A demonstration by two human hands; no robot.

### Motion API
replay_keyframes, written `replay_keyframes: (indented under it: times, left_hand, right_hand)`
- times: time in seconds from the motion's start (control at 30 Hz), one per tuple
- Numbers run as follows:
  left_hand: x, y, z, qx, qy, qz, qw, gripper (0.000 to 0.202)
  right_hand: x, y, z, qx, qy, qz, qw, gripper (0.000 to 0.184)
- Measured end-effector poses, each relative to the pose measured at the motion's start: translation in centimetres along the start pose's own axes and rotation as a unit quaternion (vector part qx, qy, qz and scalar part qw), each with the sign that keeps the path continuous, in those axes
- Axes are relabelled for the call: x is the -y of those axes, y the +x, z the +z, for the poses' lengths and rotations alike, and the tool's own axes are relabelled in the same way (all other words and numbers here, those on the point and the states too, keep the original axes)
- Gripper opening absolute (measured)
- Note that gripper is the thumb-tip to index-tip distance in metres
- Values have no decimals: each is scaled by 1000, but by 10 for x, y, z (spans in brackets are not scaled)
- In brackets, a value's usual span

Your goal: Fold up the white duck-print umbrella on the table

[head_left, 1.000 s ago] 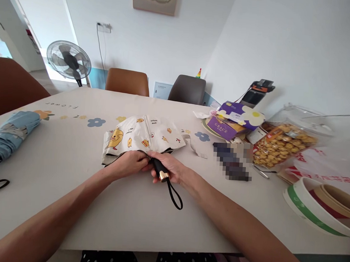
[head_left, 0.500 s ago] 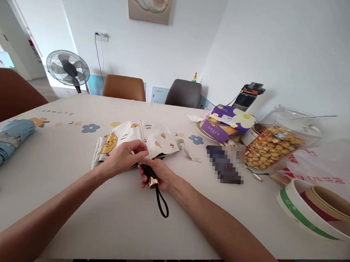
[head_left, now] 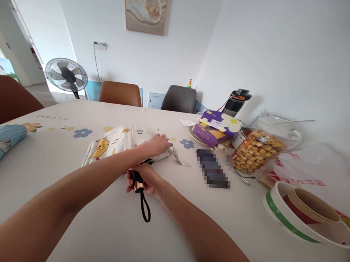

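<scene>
A white folding umbrella (head_left: 115,141) with yellow duck prints lies loosely folded on the table. Its black handle (head_left: 136,178) has a gold end and a black wrist loop (head_left: 145,207) hanging toward me. My right hand (head_left: 147,177) is wrapped round that handle. Crossing over it, my left hand (head_left: 158,144) rests on the right part of the canopy, fingers stretched out and partly hidden by the back of the hand. Close by on the right, the umbrella's pale strap (head_left: 179,158) trails on the tablecloth.
A folded blue umbrella (head_left: 5,143) lies at the left. To the right are a blurred dark object (head_left: 212,168), purple boxes (head_left: 211,133), a large snack jar (head_left: 257,149), paper tubs (head_left: 302,216) and a plastic bag (head_left: 310,169). Chairs and a fan (head_left: 67,75) stand beyond the table.
My left hand has moved right and away from me, from near the handle's top to the canopy's right side. My right hand still holds the handle. The view has shifted slightly.
</scene>
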State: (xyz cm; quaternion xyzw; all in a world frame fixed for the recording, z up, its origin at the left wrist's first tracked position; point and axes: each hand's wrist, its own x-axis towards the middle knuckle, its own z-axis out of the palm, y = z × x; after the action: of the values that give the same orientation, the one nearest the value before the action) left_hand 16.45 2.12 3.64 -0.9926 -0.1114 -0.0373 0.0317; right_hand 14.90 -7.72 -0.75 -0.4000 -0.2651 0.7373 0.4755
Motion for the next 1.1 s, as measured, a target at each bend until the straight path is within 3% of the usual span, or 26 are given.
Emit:
replay_keyframes:
  times: [0.13, 0.23, 0.33, 0.47, 0.6, 0.7, 0.8, 0.97, 1.1]
  left_hand:
    - [8, -7, -18, -73, -16, -48, 996, 19]
    - [22, -33, -40, -185, -70, -130, 972, 23]
    - [37, -78, -58, -318, -151, -231, 907, 24]
    - [49, -147, -53, -401, -257, -328, 816, 31]
    - [50, -192, -25, -379, -356, -409, 750, 24]
    - [49, -203, -7, -365, -467, -435, 678, 18]
    - [48, -202, 4, -360, -521, -449, 631, 16]
    - [51, -201, 14, -356, -580, -437, 588, 15]
    - [51, -204, 17, -356, -611, -431, 561, 15]
  right_hand:
    - [-2, 2, -3, 3, 1, 13, 1000, 12]
    - [-3, 3, -4, 5, 20, 13, 1000, 11]
    - [-3, 2, -1, -6, 43, 11, 999, 8]
    - [-1, -1, 4, -27, 47, 20, 998, 7]
    - [3, -5, 5, -19, 45, 27, 998, 5]
    - [6, -6, 4, -24, 49, 35, 998, 4]
    - [8, -8, 3, -31, 57, 38, 997, 3]
    - [10, -9, 2, -19, 91, 57, 994, 9]
    - [12, -5, -1, 18, 122, 80, 989, 37]
